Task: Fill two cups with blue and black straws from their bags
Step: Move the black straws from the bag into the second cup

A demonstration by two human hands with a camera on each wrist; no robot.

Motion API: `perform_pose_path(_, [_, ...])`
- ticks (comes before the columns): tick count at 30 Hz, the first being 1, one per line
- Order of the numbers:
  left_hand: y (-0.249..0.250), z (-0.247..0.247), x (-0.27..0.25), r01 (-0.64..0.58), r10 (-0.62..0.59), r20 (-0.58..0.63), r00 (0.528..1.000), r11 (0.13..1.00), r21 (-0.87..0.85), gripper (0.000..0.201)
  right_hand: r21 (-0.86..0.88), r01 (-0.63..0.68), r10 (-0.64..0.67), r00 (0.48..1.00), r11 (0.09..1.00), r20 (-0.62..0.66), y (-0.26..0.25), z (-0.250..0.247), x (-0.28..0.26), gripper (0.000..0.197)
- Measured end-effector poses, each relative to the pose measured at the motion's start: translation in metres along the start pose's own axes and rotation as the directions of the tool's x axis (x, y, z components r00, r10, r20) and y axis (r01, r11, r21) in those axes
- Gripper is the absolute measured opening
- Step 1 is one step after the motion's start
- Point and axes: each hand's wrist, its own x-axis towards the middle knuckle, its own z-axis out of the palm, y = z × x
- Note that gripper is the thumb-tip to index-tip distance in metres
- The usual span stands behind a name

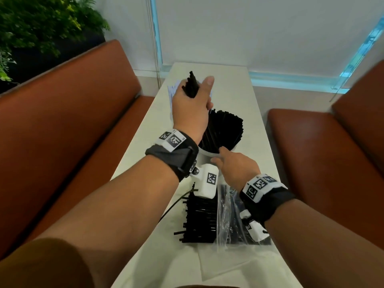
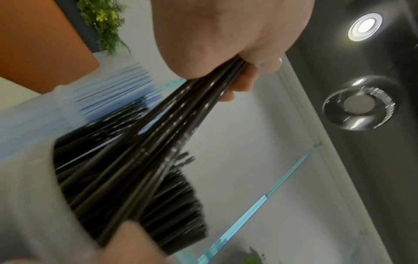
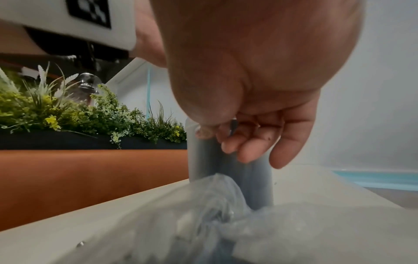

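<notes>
My left hand (image 1: 197,89) is raised over the table and grips a small bundle of black straws (image 1: 190,85). The bundle's lower ends reach into a white cup (image 1: 204,153) packed with black straws (image 1: 225,129). In the left wrist view the hand (image 2: 239,71) holds the same bundle (image 2: 181,116) slanting into the cup (image 2: 27,196). My right hand (image 1: 219,155) holds the cup by its near rim, thumb over the edge; the right wrist view shows the hand (image 3: 217,135) against the cup's wall (image 3: 203,160). Blue straws (image 1: 172,91) stand behind my left hand; what holds them is hidden.
A loose pile of black straws (image 1: 199,217) lies on the white table (image 1: 257,125) near me, beside a crumpled clear plastic bag (image 1: 229,217). Brown bench seats (image 1: 62,121) flank the table. A white wall closes the far end. Plants (image 1: 31,23) stand at back left.
</notes>
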Motion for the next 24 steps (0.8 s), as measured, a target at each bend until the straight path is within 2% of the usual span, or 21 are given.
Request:
perform_pose_path(4, [-0.029,-0.003,-0.002,0.047,-0.049,0.018,0.999,0.994,0.096,0.031,0.044,0.004,-0.004,1.000,0.999,0.005,0.003,0.002,0.002,0.024])
perform_pose_path(9, [-0.029,-0.005,0.014,-0.004,0.012,-0.072,0.997,0.994,0.112,0.027,0.067,0.017,-0.014,0.998,0.998,-0.056,0.004,0.005,0.000,0.028])
perform_pose_path(12, [-0.035,-0.005,0.006,0.010,-0.012,0.010,1.000,0.982,0.189,0.023,0.063,0.022,-0.018,0.997,0.998,-0.077,0.004,0.006,-0.002,0.029])
perform_pose_path(15, [-0.047,-0.005,-0.007,0.066,-0.113,0.139,0.984,0.949,0.307,0.018,0.058,0.015,-0.011,0.997,0.998,-0.070,0.002,0.005,-0.002,0.029])
perform_pose_path(18, [-0.056,-0.011,-0.015,-0.032,-0.107,0.220,0.970,0.838,0.545,0.019,0.075,0.014,-0.008,0.997,0.997,-0.071,0.002,0.005,-0.002,0.029])
perform_pose_path(21, [-0.060,-0.023,-0.021,-0.108,-0.083,0.241,0.967,0.724,0.681,0.051,0.089,0.036,-0.028,0.996,0.995,-0.088,0.003,0.006,-0.002,0.030])
perform_pose_path(24, [-0.053,-0.030,-0.020,-0.157,-0.010,0.230,0.973,0.703,0.693,0.083,0.082,0.029,-0.023,0.997,0.996,-0.078,0.003,0.006,-0.001,0.030])
